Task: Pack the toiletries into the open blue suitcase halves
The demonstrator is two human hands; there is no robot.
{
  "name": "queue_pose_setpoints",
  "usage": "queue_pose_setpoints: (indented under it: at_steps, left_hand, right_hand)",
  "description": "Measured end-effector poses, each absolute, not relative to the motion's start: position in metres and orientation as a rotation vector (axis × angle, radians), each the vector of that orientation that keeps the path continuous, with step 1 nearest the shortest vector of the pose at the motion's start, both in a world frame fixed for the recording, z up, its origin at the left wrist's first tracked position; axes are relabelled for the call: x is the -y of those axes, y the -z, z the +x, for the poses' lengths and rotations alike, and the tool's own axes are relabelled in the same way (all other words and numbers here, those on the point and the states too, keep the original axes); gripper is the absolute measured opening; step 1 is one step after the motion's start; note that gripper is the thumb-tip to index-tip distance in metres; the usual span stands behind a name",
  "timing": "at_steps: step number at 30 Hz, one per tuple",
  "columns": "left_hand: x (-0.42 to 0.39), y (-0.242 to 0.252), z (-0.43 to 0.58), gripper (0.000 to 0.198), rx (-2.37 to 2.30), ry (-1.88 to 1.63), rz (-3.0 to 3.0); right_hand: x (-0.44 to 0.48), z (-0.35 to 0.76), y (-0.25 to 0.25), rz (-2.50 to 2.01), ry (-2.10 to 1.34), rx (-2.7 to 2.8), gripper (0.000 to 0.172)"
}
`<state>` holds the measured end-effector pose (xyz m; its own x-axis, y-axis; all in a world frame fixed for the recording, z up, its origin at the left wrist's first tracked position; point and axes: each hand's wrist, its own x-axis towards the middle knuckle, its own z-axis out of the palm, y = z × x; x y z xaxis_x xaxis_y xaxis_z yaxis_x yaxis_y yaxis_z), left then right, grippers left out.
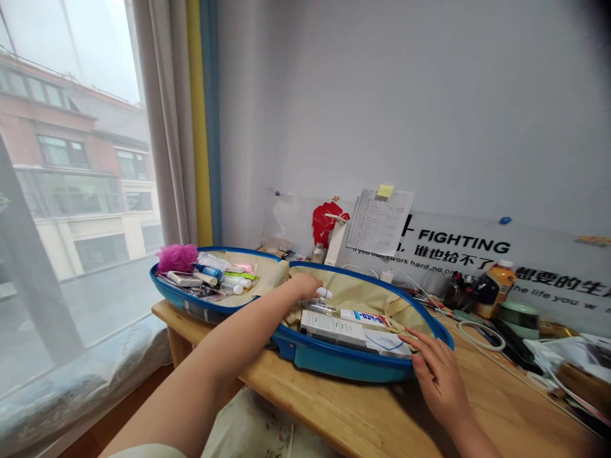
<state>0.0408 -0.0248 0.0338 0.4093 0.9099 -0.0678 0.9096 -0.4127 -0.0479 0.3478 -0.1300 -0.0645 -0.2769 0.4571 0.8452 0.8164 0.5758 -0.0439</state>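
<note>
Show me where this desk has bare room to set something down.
Bare wood lies along the desk front, below the blue suitcase, beside the right hand. Crowded: toiletries in the suitcase, cable and orange bottle at the right.

We cannot see the fingertips of the left hand (305, 285), curled round a small white bottle (324, 292) whose body it hides. Our left forearm (238, 343) covers the suitcase (344, 364) hinge. At the table's (334, 407) right edge, cut off by the frame, the clutter blurs.
</note>
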Motion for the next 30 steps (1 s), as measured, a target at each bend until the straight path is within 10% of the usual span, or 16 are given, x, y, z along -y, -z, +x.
queue_pose_setpoints:
  at_steps: [20, 30]
  left_hand:
    - [-0.001, 0.006, 0.086, 0.03, 1.6, -0.354, -2.87]
    - [0.007, -0.032, 0.057, 0.035, 1.73, 0.377, -2.545]
  right_hand:
    - [0.133, 0.346, 0.062, -1.003, 0.533, 1.931, 0.036]
    - [0.13, 0.348, 0.065, -0.974, 0.536, 1.913, 0.035]
